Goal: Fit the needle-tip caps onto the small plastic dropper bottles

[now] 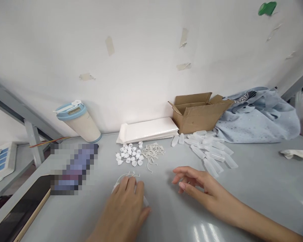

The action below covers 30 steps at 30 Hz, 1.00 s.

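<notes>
My left hand is palm down low over the table, its bent fingers close together. Partly covered by it are a thin white cord, a bit of white plastic and the edge of a translucent piece; its grip underneath is hidden. To the right, my right hand hovers with loosely curled, parted fingers and holds nothing. Beyond the hands lie several small white caps, a heap of short off-white cords with a few loose strands, and a pile of translucent plastic sleeves.
Along the wall stand a tumbler, a stack of white padded envelopes, an open cardboard box and a light-blue cloth bag. A phone and a blurred-out item lie left. A white packet lies far right.
</notes>
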{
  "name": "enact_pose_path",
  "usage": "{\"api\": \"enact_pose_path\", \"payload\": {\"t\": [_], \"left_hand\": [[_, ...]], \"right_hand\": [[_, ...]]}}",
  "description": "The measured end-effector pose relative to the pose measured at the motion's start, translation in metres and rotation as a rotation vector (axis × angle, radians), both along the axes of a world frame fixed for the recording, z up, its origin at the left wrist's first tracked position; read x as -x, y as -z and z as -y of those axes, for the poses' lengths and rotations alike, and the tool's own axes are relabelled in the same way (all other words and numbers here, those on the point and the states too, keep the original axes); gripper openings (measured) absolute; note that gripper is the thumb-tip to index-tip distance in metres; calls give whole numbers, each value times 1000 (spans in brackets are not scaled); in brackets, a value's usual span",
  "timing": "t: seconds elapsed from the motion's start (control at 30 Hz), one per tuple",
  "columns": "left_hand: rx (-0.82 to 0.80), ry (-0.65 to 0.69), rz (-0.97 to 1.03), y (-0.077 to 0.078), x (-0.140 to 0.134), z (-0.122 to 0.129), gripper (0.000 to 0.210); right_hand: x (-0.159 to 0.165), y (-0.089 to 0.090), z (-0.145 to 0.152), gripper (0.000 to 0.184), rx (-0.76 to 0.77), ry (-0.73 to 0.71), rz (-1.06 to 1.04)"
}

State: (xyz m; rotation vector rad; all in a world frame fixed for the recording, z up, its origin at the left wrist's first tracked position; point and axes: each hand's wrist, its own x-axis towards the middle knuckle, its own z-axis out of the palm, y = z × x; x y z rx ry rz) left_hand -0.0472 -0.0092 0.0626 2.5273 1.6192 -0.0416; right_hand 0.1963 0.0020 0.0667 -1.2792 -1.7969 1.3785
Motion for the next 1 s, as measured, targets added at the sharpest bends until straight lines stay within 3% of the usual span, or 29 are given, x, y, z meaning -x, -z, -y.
{"api": "enact_pose_path", "payload": {"t": [0.3, 0.63, 0.8, 1.0], "left_hand": [[231, 58, 287, -29, 8, 6, 48], [415, -89, 168, -39, 4, -2, 40], [374, -46, 110, -41, 8, -3, 41], [232, 50, 95, -30, 17, 0, 44]], "right_hand": [[0, 0, 2, 30, 4, 4, 15], [0, -2, 4, 28, 0, -5, 29], [1, -2, 4, 27, -17, -18, 34], [1, -1, 3, 25, -28, -13, 44]]}}
